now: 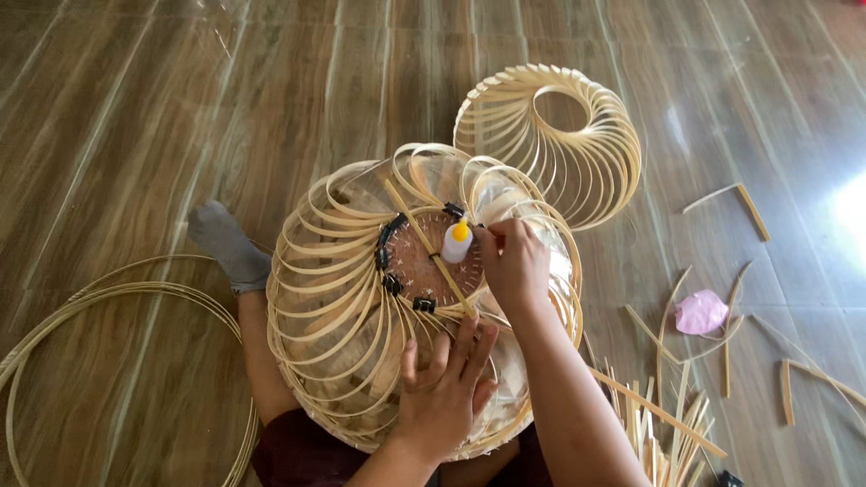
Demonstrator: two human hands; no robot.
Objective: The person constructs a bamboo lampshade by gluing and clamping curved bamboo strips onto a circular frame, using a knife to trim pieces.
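A person sits on a wood-patterned floor [135, 108] with a half-built bamboo lampshade frame [334, 298] resting over their lap, its curved strips fanning out from a round central ring. The left hand [442, 392] lies flat on the near side of the frame, fingers spread and pressing on the strips. The right hand [516, 266] is at the right edge of the central ring, fingertips pinched together on the end of a thin bamboo strip; what lies under the fingertips is hidden.

A small white glue bottle with a yellow cap [457, 241] stands inside the ring, just beside the right hand. Black binder clips [390, 236] grip the ring's left and lower edge. A straight bamboo stick [424, 243] lies diagonally across the ring.

Beyond the frame, touching its far side, lies a finished bamboo lampshade [577, 135] of the same spiral-strip kind, tipped so that its opening faces the camera. The person's foot in a grey sock [225, 243] sticks out to the left of the frame. Large bamboo hoops [54, 316] lie on the floor at the left. To the right, loose bamboo strips [667, 415] are scattered, and a crumpled pink bag [701, 312] sits among them.
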